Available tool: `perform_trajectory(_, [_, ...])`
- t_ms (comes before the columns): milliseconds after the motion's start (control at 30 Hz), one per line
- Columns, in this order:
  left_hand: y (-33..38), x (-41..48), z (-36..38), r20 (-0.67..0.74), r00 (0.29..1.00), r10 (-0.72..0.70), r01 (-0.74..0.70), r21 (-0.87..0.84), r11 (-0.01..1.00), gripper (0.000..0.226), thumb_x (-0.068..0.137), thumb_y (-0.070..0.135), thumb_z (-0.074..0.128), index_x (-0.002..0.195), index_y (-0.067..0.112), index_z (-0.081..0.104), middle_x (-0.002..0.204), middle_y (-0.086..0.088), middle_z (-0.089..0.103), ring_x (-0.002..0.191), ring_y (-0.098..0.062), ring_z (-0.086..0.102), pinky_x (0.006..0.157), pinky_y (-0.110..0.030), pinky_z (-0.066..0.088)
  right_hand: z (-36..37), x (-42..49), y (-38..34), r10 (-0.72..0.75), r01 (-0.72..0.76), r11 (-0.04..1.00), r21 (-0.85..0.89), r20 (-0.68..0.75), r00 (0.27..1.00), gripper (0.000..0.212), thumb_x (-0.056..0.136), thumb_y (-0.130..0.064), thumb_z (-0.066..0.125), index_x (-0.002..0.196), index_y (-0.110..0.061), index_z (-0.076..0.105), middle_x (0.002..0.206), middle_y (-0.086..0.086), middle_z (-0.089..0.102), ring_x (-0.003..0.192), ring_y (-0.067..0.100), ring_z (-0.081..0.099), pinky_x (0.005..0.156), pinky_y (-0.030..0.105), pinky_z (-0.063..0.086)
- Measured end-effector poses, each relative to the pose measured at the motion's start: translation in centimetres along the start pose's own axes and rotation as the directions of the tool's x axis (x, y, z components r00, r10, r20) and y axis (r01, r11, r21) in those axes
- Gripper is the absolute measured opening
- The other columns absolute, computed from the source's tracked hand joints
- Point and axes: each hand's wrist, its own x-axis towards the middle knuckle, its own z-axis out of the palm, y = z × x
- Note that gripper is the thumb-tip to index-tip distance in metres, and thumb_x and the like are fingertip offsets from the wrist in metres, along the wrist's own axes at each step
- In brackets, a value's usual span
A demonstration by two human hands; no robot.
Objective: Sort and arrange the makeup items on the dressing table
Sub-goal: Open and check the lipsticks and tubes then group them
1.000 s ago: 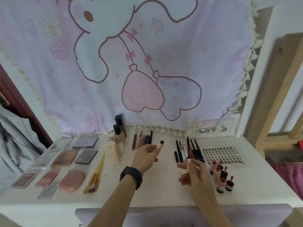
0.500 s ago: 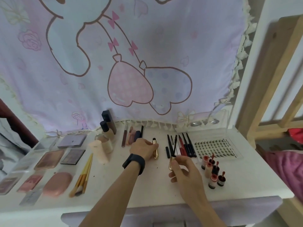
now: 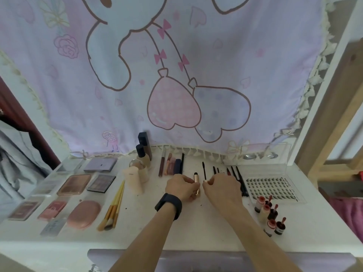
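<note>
1. The left hand (image 3: pixel 181 186), with 1 black wristband (image 3: pixel 169 206) on its wrist, curls its fingers round the near end of 1 gold tube (image 3: pixel 196 177). The tube lies mid-depth on the white worktop (image 3: pixel 196 228), with its black tip pointing far.
2. The right hand (image 3: pixel 222 188) is just right of the tube. Its fingertips are drawn together, pinching the near end of 1 black mascara wand (image 3: pixel 204 169), which lies beside the tube.
3. On the left lie 3 larger palettes (image 3: pixel 74 184) and, nearer, 2 small palettes (image 3: pixel 52 210). There are also 1 oval pink compact (image 3: pixel 83 213) and 1 grey card (image 3: pixel 52 226).
4. Between the compact and the hands lie 3 yellow-handled brushes (image 3: pixel 115 207), heads toward the near edge.
5. At the far side stand 4 foundation containers (image 3: pixel 141 154), and right of them 5 slim tubes (image 3: pixel 170 165) lie in a row.
6. Black pencils (image 3: pixel 238 175) lie side by side behind the right hand, perhaps 5, since the hand covers part of the row.
7. On the right are 1 clear lash tray (image 3: pixel 275 188) and, nearer, 6 small red-and-dark bottles (image 3: pixel 265 212) in pairs close to the right edge.
8. A printed curtain (image 3: pixel 176 75) hangs along the far edge.
9. The bare room is the near strip of the worktop, between the brushes and the small bottles, which the forearms cross.
</note>
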Motion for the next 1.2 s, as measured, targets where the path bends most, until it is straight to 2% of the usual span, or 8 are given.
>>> perform_trajectory(67, [-0.3, 0.1, -0.1, 0.005, 1.0, -0.003, 0.003, -0.03, 1.0, 0.015, 0.082, 0.029, 0.078, 0.089, 0.017, 0.071, 0.077, -0.003, 0.076, 0.067, -0.017, 0.074, 0.073, -0.037, 0.063, 0.5, 0.1, -0.3, -0.008, 0.009, 0.997, -0.071, 0.014, 1.0, 0.029, 0.094, -0.047, 0.058, 0.093, -0.021, 0.072, 0.09, -0.001, 0.069, 0.076, 0.016, 0.054, 0.056, 0.025, 0.032])
perform_trajectory(233, [-0.4, 0.0, -0.2, 0.011, 1.0, -0.002, 0.003, -0.059, 0.998, 0.016, 0.082, 0.027, 0.079, 0.091, 0.016, 0.071, 0.078, -0.004, 0.075, 0.064, -0.017, 0.074, 0.07, -0.036, 0.063, 1.1, 0.0, -0.4, -0.03, 0.033, 0.996, -0.088, 0.038, 0.999, 0.031, 0.097, -0.046, 0.056, 0.103, -0.02, 0.072, 0.102, 0.003, 0.069, 0.1, 0.022, 0.063, 0.069, 0.027, 0.036])
perform_trajectory(333, [-0.2, 0.0, -0.1, 0.009, 1.0, -0.01, 0.01, -0.061, 0.998, 0.018, 0.083, 0.028, 0.078, 0.093, 0.015, 0.071, 0.078, -0.005, 0.075, 0.065, -0.018, 0.074, 0.07, -0.036, 0.063, 0.4, -0.5, -0.4, -0.053, 0.054, 0.997, -0.062, 0.013, 0.999, 0.033, 0.099, -0.046, 0.053, 0.098, -0.019, 0.072, 0.096, 0.0, 0.07, 0.093, 0.02, 0.064, 0.069, 0.027, 0.038])
perform_trajectory(433, [-0.2, -0.1, 0.0, -0.015, 1.0, -0.002, 0.002, -0.026, 1.0, 0.022, 0.083, 0.035, 0.076, 0.095, 0.016, 0.072, 0.079, -0.003, 0.076, 0.072, -0.019, 0.074, 0.076, -0.038, 0.062, -0.7, -2.0, 0.3, -0.079, 0.077, 0.997, -0.028, -0.095, 0.992, 0.032, 0.1, -0.042, 0.051, 0.082, -0.022, 0.069, 0.075, -0.007, 0.062, 0.068, 0.012, 0.054, 0.063, 0.027, 0.032])
perform_trajectory(533, [0.0, -0.2, 0.2, -0.064, 0.996, 0.066, -0.057, 0.135, 0.989, 0.027, 0.085, 0.044, 0.071, 0.099, 0.021, 0.07, 0.091, 0.002, 0.075, 0.085, -0.018, 0.072, 0.083, -0.036, 0.059, -0.9, -4.6, 1.6, -0.12, 0.137, 0.988, 0.073, -0.199, 0.973, 0.022, 0.098, -0.034, 0.056, 0.084, -0.023, 0.069, 0.072, -0.011, 0.058, 0.061, 0.005, 0.05, 0.053, 0.014, 0.028])
perform_trajectory(700, [0.9, -0.8, 0.9, -0.059, 0.993, 0.102, -0.088, 0.2, 0.976, 0.046, 0.083, 0.045, 0.074, 0.118, 0.019, 0.062, 0.109, 0.001, 0.07, 0.097, -0.019, 0.068, 0.09, -0.036, 0.056, 0.7, -8.5, 3.9, -0.173, 0.2, 0.976, 0.084, -0.255, 0.951, 0.016, 0.087, -0.018, 0.073, 0.103, -0.014, 0.072, 0.1, 0.002, 0.065, 0.082, 0.016, 0.058, 0.069, 0.017, 0.041])
perform_trajectory(833, [1.1, -0.9, 1.5, -0.054, 0.995, 0.083, -0.07, 0.207, 0.976, 0.05, 0.082, 0.044, 0.076, 0.122, 0.018, 0.061, 0.11, 0.001, 0.068, 0.1, -0.018, 0.065, 0.086, -0.029, 0.053, 2.1, -9.3, 5.3, -0.224, 0.237, 0.972, 0.011, -0.281, 0.933, 0.016, 0.084, -0.014, 0.074, 0.099, -0.011, 0.071, 0.099, 0.007, 0.064, 0.089, 0.023, 0.057, 0.075, 0.028, 0.049])
perform_trajectory(1200, [1.3, -0.8, 2.7, -0.058, 0.995, 0.085, -0.075, 0.162, 0.984, 0.051, 0.081, 0.046, 0.077, 0.121, 0.017, 0.063, 0.1, 0.002, 0.07, 0.09, -0.02, 0.07, 0.085, -0.038, 0.059, 2.8, -9.7, 6.2, -0.264, 0.277, 0.961, 0.004, -0.283, 0.922, 0.015, 0.088, -0.023, 0.067, 0.101, -0.016, 0.071, 0.099, 0.0, 0.065, 0.091, 0.017, 0.056, 0.078, 0.025, 0.05])
